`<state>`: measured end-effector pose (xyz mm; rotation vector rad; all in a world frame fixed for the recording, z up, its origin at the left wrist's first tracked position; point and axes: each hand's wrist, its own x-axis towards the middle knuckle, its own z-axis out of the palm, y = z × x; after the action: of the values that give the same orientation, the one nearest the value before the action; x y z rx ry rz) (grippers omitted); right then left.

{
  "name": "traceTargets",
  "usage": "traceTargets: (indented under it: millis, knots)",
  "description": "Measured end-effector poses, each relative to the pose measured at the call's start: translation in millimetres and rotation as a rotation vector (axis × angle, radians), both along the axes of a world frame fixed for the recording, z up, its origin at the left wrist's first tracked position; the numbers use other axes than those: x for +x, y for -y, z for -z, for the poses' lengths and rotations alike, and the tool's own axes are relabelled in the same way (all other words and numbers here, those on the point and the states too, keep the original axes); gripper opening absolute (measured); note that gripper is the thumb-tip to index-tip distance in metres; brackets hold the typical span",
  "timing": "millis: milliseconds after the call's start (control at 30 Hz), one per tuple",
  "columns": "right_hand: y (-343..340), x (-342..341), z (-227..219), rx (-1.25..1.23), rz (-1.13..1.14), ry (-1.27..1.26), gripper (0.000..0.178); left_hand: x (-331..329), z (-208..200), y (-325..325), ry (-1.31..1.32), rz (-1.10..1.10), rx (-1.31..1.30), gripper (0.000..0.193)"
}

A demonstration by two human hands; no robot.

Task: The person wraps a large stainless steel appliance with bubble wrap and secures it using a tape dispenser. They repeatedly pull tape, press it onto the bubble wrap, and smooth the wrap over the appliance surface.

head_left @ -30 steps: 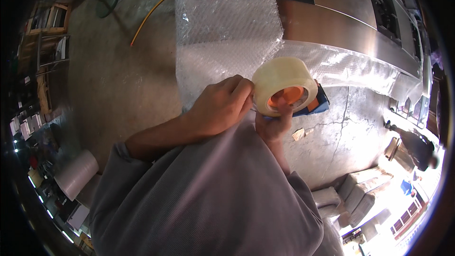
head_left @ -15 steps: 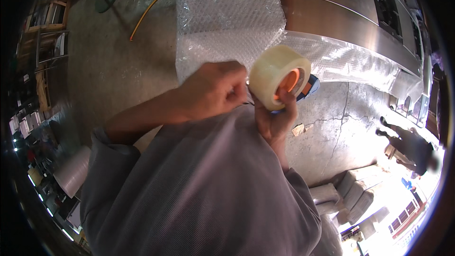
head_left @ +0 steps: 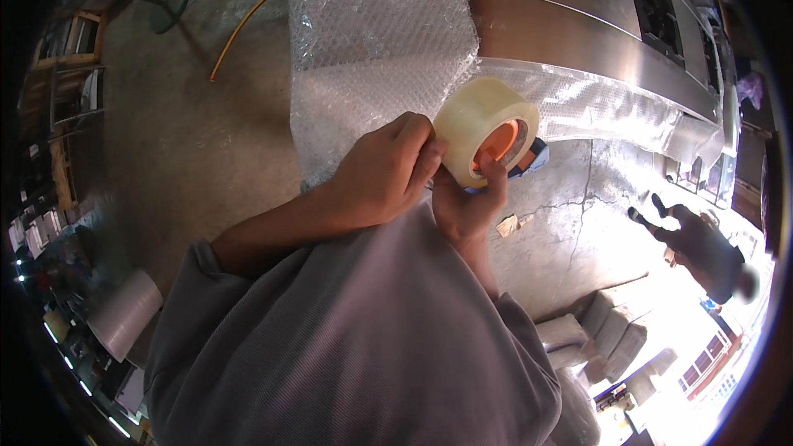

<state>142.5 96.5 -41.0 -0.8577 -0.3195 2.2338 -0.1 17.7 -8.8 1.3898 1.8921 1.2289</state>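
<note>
Held the tape roll [head_left: 455, 134] in the right grip [head_left: 465, 205], thumb at the orange core [head_left: 499, 139], presumably for steadiness, near the lower edge of the bubble wrap [head_left: 359, 83]. Rested the left grip [head_left: 387, 163] against its side; could not tell whether pinching tape.

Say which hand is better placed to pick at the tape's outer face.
Probably the left hand: it is at the outer face of the tape roll, which the right hand is busy supporting.

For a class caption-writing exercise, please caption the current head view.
Right hand holding a tape roll, left hand at its edge, bubble wrap beyond.
</note>
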Motion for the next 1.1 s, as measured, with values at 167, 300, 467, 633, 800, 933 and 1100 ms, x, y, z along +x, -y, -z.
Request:
traceTargets:
  millis: [167,300,467,633,800,933,1100]
  knots:
    - [4,-3,-1,0.115,0.01,0.055,0.043,-4,3,1,-0.183,-0.021,0.012,0.017]
    - [2,-3,-8,0.141,0.003,0.03,0.041,-9,7,-5,-0.124,-0.014,0.151,0.016]
    - [-13,-1,-15,-0.136,0.019,-0.179,0.039,-17,2,-14,-0.13,-0.069,0.193,0.016]
    - [-20,11,-8,-0.47,0.039,-0.423,0.042,-23,-2,-11,-0.061,-0.036,0.199,0.021]
    - [-15,17,4,-0.441,-0.008,-0.531,0.041,-9,-2,-17,-0.034,-0.011,0.222,0.061]
    - [-13,18,4,-0.483,0.005,-0.591,0.043,-1,2,-25,0.001,0.033,0.125,0.076]
    - [-14,15,-2,-0.417,-0.078,-0.499,0.048,-6,14,-36,0.0,-0.025,0.121,0.074]
